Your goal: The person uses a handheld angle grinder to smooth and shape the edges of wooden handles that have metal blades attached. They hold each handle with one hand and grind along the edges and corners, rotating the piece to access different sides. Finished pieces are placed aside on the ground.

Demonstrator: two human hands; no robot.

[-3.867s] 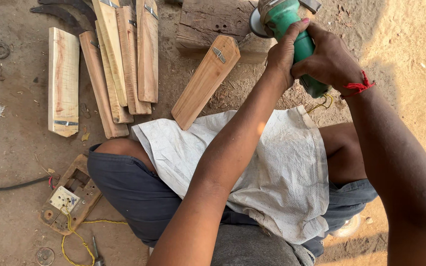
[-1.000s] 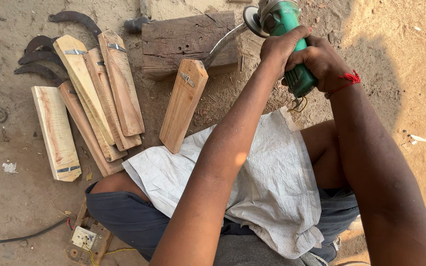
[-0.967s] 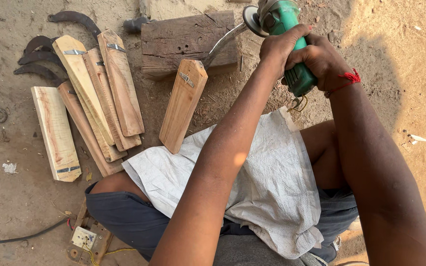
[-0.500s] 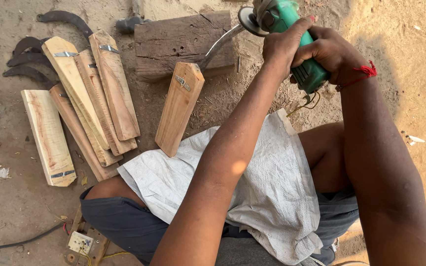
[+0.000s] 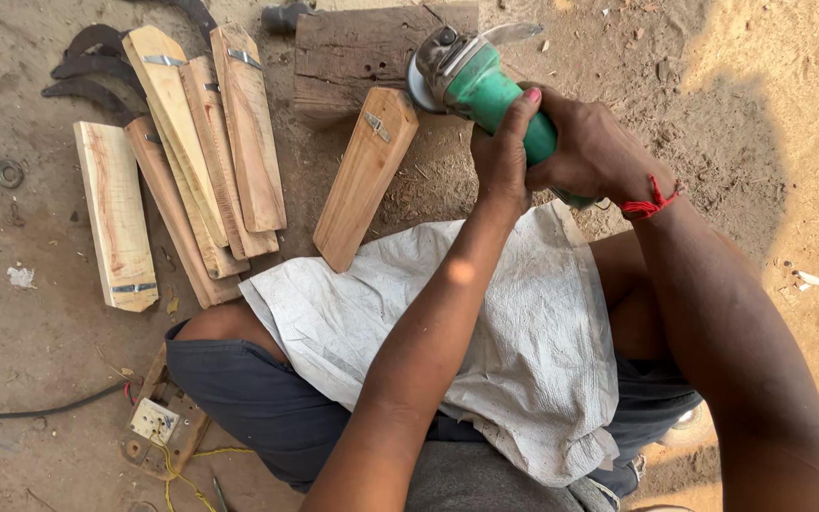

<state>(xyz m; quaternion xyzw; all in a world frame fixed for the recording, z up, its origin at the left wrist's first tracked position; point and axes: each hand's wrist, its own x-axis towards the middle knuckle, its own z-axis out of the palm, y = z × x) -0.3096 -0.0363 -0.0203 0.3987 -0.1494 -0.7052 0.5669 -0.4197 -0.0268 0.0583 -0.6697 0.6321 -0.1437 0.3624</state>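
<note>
A: Biggest first?
B: Bare dirt floor (image 5: 789,123) fills the view. Next, a white woven sack (image 5: 523,332) spread over the person's lap, centre to 5 o'clock.

A: Then?
B: Dark, worn timber block (image 5: 362,47) at 12 o'clock. A wooden handle blank (image 5: 364,180) leans just below it, top end touching or nearly touching the block, lower end by the sack edge.

A: The pile on the side?
B: A stack of wooden blanks (image 5: 210,152) at 10 o'clock, overlapping, some with metal clips near one end. One pale plank (image 5: 116,213) lies just beside them toward 9. Dark curved metal blades (image 5: 92,66) poke out behind the stack at 11.

A: Hands?
B: Both closed on a green angle grinder (image 5: 485,90) at 12 to 1 o'clock. Left hand (image 5: 504,156) wrapped around the body from below, thumb up along it. Right hand (image 5: 594,152) gripping the rear of the body; red thread on that wrist. The grinder's disc end points toward 11, over the edge of the block, just beside the top of the leaning blank. Disc contact: can't tell.

A: Small stuff?
B: Socket board (image 5: 158,422) with yellow wire at 7 o'clock, black cable (image 5: 30,412) running off toward 8.
</note>
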